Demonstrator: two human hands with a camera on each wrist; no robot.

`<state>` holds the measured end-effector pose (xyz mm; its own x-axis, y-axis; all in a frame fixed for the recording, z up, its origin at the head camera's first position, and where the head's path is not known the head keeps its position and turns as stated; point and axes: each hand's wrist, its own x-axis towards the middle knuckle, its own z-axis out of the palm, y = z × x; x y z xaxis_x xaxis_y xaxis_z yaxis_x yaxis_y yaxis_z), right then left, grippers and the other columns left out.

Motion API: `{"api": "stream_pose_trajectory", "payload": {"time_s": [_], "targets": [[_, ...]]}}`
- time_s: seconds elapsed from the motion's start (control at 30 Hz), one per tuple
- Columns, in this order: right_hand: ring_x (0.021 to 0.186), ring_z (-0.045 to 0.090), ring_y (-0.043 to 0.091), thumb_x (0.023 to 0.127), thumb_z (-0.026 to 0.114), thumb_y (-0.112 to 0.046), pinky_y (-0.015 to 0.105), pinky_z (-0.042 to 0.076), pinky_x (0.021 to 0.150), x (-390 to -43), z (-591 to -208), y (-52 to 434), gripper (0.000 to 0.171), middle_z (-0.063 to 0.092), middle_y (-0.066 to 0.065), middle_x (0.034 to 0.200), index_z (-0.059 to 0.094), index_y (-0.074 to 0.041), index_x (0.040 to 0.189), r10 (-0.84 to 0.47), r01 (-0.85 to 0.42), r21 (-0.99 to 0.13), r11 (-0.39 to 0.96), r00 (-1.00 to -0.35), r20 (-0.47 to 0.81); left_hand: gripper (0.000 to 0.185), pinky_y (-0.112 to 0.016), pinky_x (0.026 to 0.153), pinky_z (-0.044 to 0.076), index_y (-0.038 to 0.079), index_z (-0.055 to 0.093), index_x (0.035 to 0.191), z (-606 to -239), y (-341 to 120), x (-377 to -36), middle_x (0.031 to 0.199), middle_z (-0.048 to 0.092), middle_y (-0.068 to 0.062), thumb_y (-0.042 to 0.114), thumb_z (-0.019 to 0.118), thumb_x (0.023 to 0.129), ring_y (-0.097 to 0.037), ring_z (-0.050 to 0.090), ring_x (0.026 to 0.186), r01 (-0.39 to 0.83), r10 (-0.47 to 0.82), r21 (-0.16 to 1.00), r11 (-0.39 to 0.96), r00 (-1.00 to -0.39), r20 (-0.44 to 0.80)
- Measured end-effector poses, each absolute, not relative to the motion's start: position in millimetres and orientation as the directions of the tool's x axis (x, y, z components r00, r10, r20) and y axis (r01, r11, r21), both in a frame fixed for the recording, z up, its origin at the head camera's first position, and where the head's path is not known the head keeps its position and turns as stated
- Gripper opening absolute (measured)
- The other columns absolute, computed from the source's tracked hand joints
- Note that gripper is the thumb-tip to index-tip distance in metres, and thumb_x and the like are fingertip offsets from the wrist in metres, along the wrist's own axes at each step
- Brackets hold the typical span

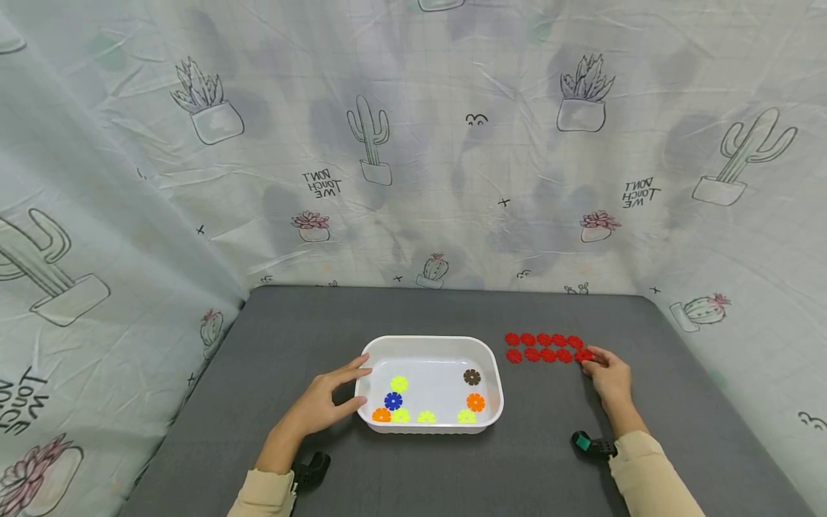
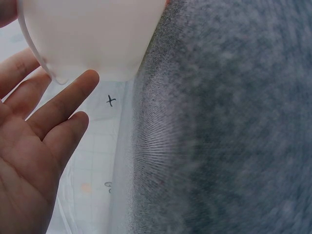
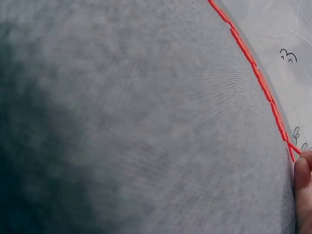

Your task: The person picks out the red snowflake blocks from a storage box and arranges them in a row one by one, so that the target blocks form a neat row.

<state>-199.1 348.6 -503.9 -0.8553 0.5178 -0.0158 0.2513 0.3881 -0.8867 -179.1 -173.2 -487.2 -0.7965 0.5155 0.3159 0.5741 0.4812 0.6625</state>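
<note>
- Grey felt-like surface (image 1: 271, 337) is carrying everything, and it is filling most of both wrist views too.
- White plastic tray (image 1: 494, 373) is sitting in the middle of the surface, its long axis running left to right in front of the person, with loose flower-shaped discs lying inside: yellow-green, blue, orange and brown ones.
- Left hand (image 1: 323, 402) is resting against the left short wall of the tray, with the fingers almost straight and the thumb below, so it is steadying the tray and not curling round it; in the left wrist view the fingertips (image 2: 87, 80) are touching the rounded corner of the tray (image 2: 97, 34).
- Right hand (image 1: 607, 377) is lying well to the right of the tray, its fingertips at the right end of the red discs (image 1: 545, 347).
- Red discs are lying flat in two short rows that are running left to right, just beyond the tray's far right corner; the rows are extending leftward from the right hand, so this hand is clearly the nearer one.
- Last red disc (image 1: 583, 355) of the near row is being pinched or pressed by the right fingertips; I cannot tell which.
- Right wrist view is showing the red discs (image 3: 258, 78) only edge-on as a thin line, with one fingertip (image 3: 302, 195) at its end.
</note>
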Motion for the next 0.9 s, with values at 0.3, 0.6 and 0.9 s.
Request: {"api": "stream_pose_trajectory", "payload": {"time_s": [0.3, 0.6, 0.9], "targets": [[0.057, 0.049, -0.011, 0.085, 0.056, -0.01, 0.012, 0.046, 0.053, -201.8, -502.9, 346.9, 0.038, 0.057, 0.02, 0.108, 0.054, 0.001, 0.12, 0.485, 0.318, -0.79, 0.524, -0.874, -0.031, 0.046, -0.053, 0.094, 0.038, 0.011, 0.053, 0.124, -485.2, -175.1, -177.5, 0.14, 0.039, -0.006, 0.027, 0.064, 0.082, -0.027, 0.04, 0.126, 0.553, 0.518, 0.673, 0.491, -0.807, 0.284], [0.057, 0.05, -0.012, 0.084, 0.057, -0.012, 0.014, 0.047, 0.055, -200.4, -499.9, 347.0, 0.039, 0.057, 0.023, 0.111, 0.053, 0.003, 0.12, 0.476, 0.316, -0.814, 0.488, -0.878, -0.055, 0.043, -0.055, 0.093, 0.037, 0.007, 0.055, 0.121, -455.9, -168.2, -163.2, 0.137, 0.042, -0.015, 0.016, 0.065, 0.081, -0.033, 0.041, 0.124, 0.53, 0.5, 0.692, 0.49, -0.821, 0.276], [0.067, 0.056, -0.007, 0.086, 0.054, -0.011, 0.012, 0.05, 0.06, -181.9, -484.2, 347.6, 0.046, 0.055, -0.024, 0.074, 0.044, 0.007, 0.127, 0.489, 0.24, -0.963, 0.118, -0.858, -0.154, 0.045, -0.052, 0.094, 0.038, 0.009, 0.054, 0.124, -483.6, -174.5, -176.9, 0.139, 0.04, -0.006, 0.024, 0.064, 0.082, -0.028, 0.041, 0.125, 0.553, 0.516, 0.672, 0.493, -0.808, 0.285]]}}
